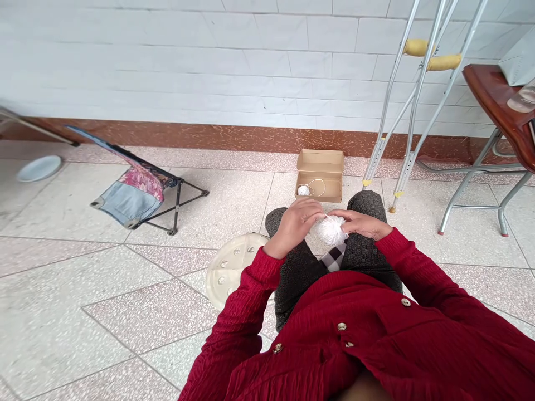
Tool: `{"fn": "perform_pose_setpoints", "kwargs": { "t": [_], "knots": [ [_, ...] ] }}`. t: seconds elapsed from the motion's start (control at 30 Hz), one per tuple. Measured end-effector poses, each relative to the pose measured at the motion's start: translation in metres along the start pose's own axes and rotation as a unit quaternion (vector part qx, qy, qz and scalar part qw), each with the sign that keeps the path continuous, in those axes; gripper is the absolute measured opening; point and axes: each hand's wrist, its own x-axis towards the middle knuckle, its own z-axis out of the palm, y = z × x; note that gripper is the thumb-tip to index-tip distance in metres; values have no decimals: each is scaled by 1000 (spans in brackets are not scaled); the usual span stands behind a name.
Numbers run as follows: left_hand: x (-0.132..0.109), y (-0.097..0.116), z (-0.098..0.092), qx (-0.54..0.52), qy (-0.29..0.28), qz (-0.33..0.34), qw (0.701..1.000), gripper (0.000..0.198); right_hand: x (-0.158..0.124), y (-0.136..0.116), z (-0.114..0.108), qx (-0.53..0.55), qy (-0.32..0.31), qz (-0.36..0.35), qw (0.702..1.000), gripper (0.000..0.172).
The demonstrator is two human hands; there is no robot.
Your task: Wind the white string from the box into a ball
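Plainly, white yarn ball (331,231) sits over lap (368,259); right hand (363,223) grips its side; left hand (300,218) at its top, pinch unclear to me; I judge it light, soft; best cupped loosely.

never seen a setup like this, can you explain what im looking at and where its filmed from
There's no machine here, just a person's own two bare hands. The single picture comes from a camera worn on the head, looking forward and down past red sleeves. The right hand holds a ball of white yarn above the lap; the left hand is at its upper side, though its exact grip is hard to see. On the tiled floor ahead sits an open cardboard box with a smaller white ball and a loop of strand inside. A folding chair stands off to the left.
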Motion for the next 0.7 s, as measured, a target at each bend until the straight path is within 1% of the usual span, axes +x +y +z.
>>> {"fn": "perform_pose_setpoints", "kwargs": {
  "t": [0.07, 0.13, 0.23, 0.3, 0.37, 0.43, 0.53, 0.6, 0.7],
  "knots": [
    [0, -3, -1, -55, 46, -43, 996, 29, -4, -13, 7, 67, -13, -45, 997, 65],
    [0, -4, -1, -97, 87, -101, 986, 31, -5, -27, 16, 115, -25, -85, 989, 69],
    [-1, 1, -1, -142, 130, -169, 967, 37, -2, -48, 29, 147, -42, -130, 980, 73],
    [-1, 7, -4, -140, 155, -189, 960, 39, 2, -62, 37, 143, -30, -157, 977, 71],
    [-2, 15, -9, -112, 163, -182, 963, 39, 5, -75, 44, 118, 14, -194, 974, 66],
    [-4, 24, -17, -79, 148, -161, 973, 39, 8, -89, 51, 72, 73, -230, 968, 61],
    [-6, 38, -28, -42, 141, -132, 980, 38, 8, -110, 61, -33, 130, -280, 951, 62],
    [-7, 48, -35, -27, 151, -127, 980, 38, 6, -121, 66, -111, 145, -325, 928, 67],
    [-10, 64, -41, -23, 158, -120, 980, 40, 2, -134, 70, -202, 152, -397, 882, 69]
  ]
}}
